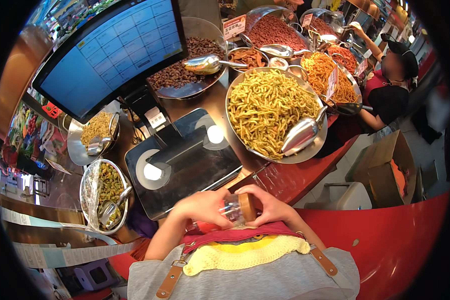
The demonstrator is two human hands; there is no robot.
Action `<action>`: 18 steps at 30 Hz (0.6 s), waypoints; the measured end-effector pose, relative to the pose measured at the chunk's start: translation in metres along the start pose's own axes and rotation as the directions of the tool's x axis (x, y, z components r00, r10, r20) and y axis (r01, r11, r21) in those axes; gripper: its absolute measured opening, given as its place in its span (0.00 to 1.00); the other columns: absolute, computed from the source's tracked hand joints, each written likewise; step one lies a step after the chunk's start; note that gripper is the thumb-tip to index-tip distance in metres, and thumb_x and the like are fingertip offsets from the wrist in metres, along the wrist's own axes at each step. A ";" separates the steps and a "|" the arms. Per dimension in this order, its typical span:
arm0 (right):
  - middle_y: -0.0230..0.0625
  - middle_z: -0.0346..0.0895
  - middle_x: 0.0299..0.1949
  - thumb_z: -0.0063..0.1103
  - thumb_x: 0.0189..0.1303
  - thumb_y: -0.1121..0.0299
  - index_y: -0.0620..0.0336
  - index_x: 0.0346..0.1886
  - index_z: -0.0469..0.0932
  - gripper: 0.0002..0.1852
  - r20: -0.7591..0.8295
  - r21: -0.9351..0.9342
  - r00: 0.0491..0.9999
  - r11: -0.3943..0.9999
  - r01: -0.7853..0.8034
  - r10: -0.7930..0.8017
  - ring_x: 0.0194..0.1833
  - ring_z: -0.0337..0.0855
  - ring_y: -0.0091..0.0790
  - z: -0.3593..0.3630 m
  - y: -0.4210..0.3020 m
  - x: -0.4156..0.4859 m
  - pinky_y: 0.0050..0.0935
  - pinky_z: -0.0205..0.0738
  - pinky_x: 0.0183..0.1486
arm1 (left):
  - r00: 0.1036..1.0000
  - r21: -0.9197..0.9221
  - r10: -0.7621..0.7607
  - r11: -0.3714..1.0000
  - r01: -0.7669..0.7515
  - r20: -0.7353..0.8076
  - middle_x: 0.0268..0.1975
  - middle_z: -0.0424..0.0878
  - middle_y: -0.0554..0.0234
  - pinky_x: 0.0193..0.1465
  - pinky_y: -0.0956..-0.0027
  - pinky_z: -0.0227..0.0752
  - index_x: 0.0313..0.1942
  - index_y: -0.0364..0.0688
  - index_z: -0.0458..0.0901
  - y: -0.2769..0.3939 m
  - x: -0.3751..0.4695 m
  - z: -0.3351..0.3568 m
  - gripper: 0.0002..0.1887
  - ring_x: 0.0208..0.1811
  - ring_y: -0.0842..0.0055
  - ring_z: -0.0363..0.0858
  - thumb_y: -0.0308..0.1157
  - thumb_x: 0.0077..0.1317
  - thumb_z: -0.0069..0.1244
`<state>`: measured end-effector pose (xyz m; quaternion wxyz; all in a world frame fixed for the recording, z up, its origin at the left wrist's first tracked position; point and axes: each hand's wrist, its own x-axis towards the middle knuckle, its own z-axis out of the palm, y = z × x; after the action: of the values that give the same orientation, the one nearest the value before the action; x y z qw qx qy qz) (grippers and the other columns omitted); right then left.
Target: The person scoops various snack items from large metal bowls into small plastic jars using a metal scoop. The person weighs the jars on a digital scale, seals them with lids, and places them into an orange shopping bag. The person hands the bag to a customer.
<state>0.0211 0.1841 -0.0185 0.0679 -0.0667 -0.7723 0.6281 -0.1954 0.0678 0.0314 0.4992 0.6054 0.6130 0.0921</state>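
Close to my apron, a clear plastic jar [231, 208] lies on its side between both hands. Its brown lid [247, 207] points to the right. My left hand [204, 207] is wrapped around the jar's body, and something red shows through the plastic near it. My right hand [269, 205] grips the lid, with thumb and fingers on opposite sides of the rim. Just beyond the hands is the flat black glossy plate of a weighing scale [187, 168], which reflects two lamps. What the jar contains is mostly hidden by my fingers.
A touchscreen [112, 56] rises behind the scale. Around it stand a bowl of yellow-green pickled strips [273, 108] with a metal scoop [302, 135], a tray of green pickles [111, 180] and a dark chopped food [206, 48]. Label strips [71, 257] hang at left. A co-worker [390, 82] stands at right.
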 end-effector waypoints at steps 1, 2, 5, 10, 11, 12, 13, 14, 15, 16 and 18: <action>0.37 0.66 0.59 0.78 0.38 0.76 0.57 0.63 0.64 0.44 -0.079 -0.119 0.996 0.992 0.034 -0.044 0.64 0.62 0.31 -0.009 0.008 -0.011 0.33 0.61 0.65 | 0.972 -0.289 -0.072 0.948 0.137 0.225 0.43 0.83 0.52 0.50 0.66 0.74 0.54 0.35 0.71 -0.008 0.002 -0.008 0.41 0.46 0.68 0.82 0.46 0.43 0.69; 0.37 0.66 0.58 0.77 0.39 0.76 0.55 0.64 0.63 0.45 -0.128 -0.010 0.992 1.000 -0.023 0.021 0.64 0.63 0.31 -0.016 0.017 -0.020 0.33 0.62 0.65 | 0.988 -0.292 -0.009 0.955 0.054 0.152 0.45 0.82 0.53 0.52 0.67 0.72 0.54 0.35 0.71 -0.015 -0.002 -0.010 0.39 0.48 0.71 0.81 0.45 0.44 0.69; 0.42 0.67 0.56 0.72 0.46 0.76 0.55 0.69 0.57 0.45 -0.146 0.379 0.933 0.889 -0.255 0.330 0.57 0.72 0.33 -0.032 0.057 -0.027 0.33 0.71 0.57 | 0.979 -0.442 0.086 0.883 -0.161 -0.185 0.51 0.78 0.55 0.56 0.68 0.69 0.54 0.34 0.71 -0.036 -0.027 -0.016 0.40 0.52 0.73 0.76 0.45 0.44 0.69; 0.48 0.74 0.52 0.46 0.69 0.53 0.61 0.65 0.61 0.28 -0.073 0.949 0.844 0.298 -0.105 0.531 0.48 0.81 0.46 -0.036 0.136 0.000 0.39 0.79 0.48 | 0.688 -0.588 -0.062 0.578 -0.566 -0.723 0.53 0.75 0.57 0.59 0.66 0.69 0.57 0.35 0.69 -0.051 -0.043 -0.004 0.45 0.55 0.71 0.75 0.45 0.40 0.70; 0.48 0.76 0.51 0.43 0.71 0.49 0.62 0.64 0.62 0.29 -0.070 0.972 0.815 0.221 -0.073 0.576 0.49 0.81 0.49 -0.035 0.147 0.005 0.40 0.80 0.49 | 0.660 -0.583 -0.097 0.575 -0.574 -0.745 0.53 0.75 0.55 0.58 0.67 0.70 0.57 0.34 0.68 -0.049 -0.041 0.000 0.46 0.54 0.71 0.76 0.47 0.39 0.71; 0.50 0.77 0.48 0.37 0.71 0.42 0.62 0.63 0.63 0.32 -0.088 0.977 0.862 0.211 -0.023 0.500 0.49 0.81 0.52 -0.035 0.156 0.008 0.42 0.80 0.49 | 0.636 -0.583 -0.126 0.563 -0.586 -0.761 0.53 0.75 0.55 0.58 0.67 0.70 0.57 0.34 0.68 -0.047 -0.039 0.004 0.47 0.54 0.71 0.76 0.48 0.39 0.71; 0.52 0.76 0.49 0.36 0.71 0.42 0.64 0.63 0.62 0.33 -0.080 0.972 0.815 0.226 -0.064 0.573 0.48 0.81 0.51 -0.036 0.162 0.010 0.41 0.81 0.48 | 0.610 -0.583 -0.158 0.550 -0.598 -0.776 0.53 0.75 0.55 0.57 0.67 0.70 0.57 0.34 0.68 -0.045 -0.037 0.007 0.48 0.53 0.71 0.77 0.49 0.39 0.71; 0.55 0.75 0.51 0.34 0.72 0.42 0.65 0.63 0.60 0.34 -0.067 0.967 0.781 0.232 -0.101 0.621 0.48 0.81 0.51 -0.036 0.166 0.012 0.40 0.82 0.48 | 0.583 -0.565 -0.166 0.552 -0.614 -0.795 0.53 0.75 0.55 0.57 0.67 0.71 0.57 0.33 0.68 -0.042 -0.036 0.011 0.48 0.53 0.71 0.77 0.50 0.39 0.71; 0.57 0.74 0.52 0.33 0.72 0.42 0.66 0.64 0.58 0.35 -0.086 0.957 0.731 0.259 -0.127 0.677 0.48 0.82 0.50 -0.037 0.168 0.013 0.40 0.82 0.47 | 0.553 -0.544 -0.172 0.554 -0.630 -0.815 0.53 0.75 0.55 0.57 0.68 0.71 0.57 0.33 0.68 -0.040 -0.036 0.015 0.48 0.53 0.72 0.77 0.50 0.39 0.71; 0.58 0.74 0.52 0.33 0.73 0.44 0.66 0.60 0.59 0.31 -0.107 0.947 0.684 0.284 -0.152 0.722 0.44 0.82 0.49 -0.036 0.168 0.013 0.38 0.82 0.42 | 0.524 -0.518 -0.167 0.560 -0.647 -0.835 0.52 0.75 0.55 0.57 0.68 0.71 0.57 0.33 0.68 -0.038 -0.037 0.017 0.49 0.53 0.72 0.76 0.51 0.38 0.71; 0.57 0.75 0.51 0.36 0.73 0.46 0.65 0.58 0.61 0.29 -0.123 0.925 0.654 0.325 -0.196 0.746 0.42 0.83 0.47 -0.037 0.168 0.014 0.36 0.81 0.38 | 0.498 -0.507 -0.189 0.573 -0.644 -0.846 0.53 0.75 0.55 0.57 0.68 0.71 0.57 0.33 0.68 -0.035 -0.041 0.021 0.49 0.53 0.72 0.76 0.52 0.38 0.71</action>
<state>0.0176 0.2558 -0.1752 0.1069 -0.4311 -0.2414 0.8628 -0.2123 0.0151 0.0167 0.3308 0.2837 0.5641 0.7013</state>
